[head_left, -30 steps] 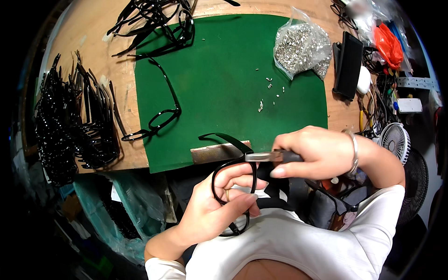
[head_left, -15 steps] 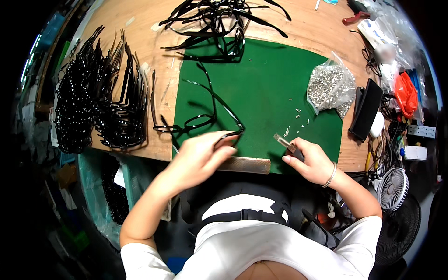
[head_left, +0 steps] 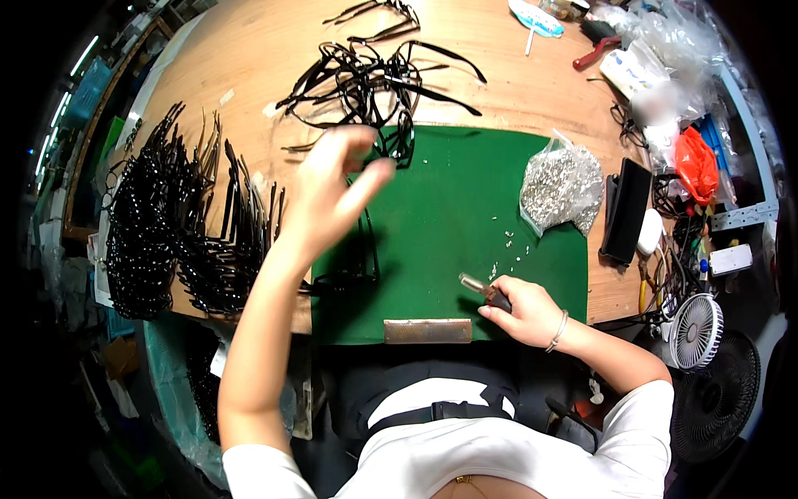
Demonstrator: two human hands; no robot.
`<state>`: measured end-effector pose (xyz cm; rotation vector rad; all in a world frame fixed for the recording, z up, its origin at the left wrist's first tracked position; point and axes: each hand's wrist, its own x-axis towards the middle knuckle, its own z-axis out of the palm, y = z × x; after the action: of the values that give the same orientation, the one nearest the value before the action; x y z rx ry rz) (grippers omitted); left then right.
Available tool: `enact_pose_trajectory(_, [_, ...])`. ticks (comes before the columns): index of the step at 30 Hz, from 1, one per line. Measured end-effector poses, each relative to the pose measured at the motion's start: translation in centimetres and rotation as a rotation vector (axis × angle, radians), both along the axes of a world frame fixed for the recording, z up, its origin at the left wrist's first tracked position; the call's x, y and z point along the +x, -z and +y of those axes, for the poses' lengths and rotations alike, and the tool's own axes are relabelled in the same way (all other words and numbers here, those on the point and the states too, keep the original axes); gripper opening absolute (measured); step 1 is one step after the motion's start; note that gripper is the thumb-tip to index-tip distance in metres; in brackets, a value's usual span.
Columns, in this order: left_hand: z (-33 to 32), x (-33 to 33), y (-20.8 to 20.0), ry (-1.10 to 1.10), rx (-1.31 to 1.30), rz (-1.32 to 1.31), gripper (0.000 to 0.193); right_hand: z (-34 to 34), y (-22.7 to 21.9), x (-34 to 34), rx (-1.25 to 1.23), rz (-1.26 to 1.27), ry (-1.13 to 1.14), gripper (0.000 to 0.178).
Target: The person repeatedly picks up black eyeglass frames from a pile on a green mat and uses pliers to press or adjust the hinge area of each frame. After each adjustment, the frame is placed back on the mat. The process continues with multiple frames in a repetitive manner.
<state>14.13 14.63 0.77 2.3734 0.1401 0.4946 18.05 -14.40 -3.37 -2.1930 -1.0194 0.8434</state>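
Note:
My left hand [head_left: 332, 187] is over the near side of a tangled pile of black eyeglass frames [head_left: 366, 87]. Its thumb and fingers are apart, slightly blurred, with nothing visible between them. Below it, a black eyeglass frame [head_left: 371, 249] lies on the green mat [head_left: 432, 241], partly hidden by my left forearm. At the right of the mat, my right hand [head_left: 528, 312] is closed round a small hand tool [head_left: 475, 284] with a dark handle and a pale, shiny tip pointing left. Just beyond that tip lie several tiny silvery parts [head_left: 509, 244].
A clear bag of small silvery parts [head_left: 561, 187] sits on the mat's far right. Many black eyeglass frames [head_left: 158, 224] are stacked at the left. A metal strip [head_left: 428, 331] lies along the mat's front edge. A black case [head_left: 625, 212] and a small fan [head_left: 697, 333] are at the right.
My left hand has left the eyeglass frame at the mat's front and moved away from me to the pile. My right hand keeps the tool. The whole view has shifted.

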Motion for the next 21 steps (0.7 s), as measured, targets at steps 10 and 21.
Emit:
enact_pose_trajectory(10, [0.3,6.9,2.6,-0.287,0.266,-0.029,0.025,-2.3,-0.1,-0.2,-0.016,0.052,0.016,0.029])
enact_pose_trajectory(21, [-0.2,7.6,-1.3,-0.340,0.240,-0.192,0.027,-1.9,0.1,-0.6,-0.035,-0.018,0.020,0.028])
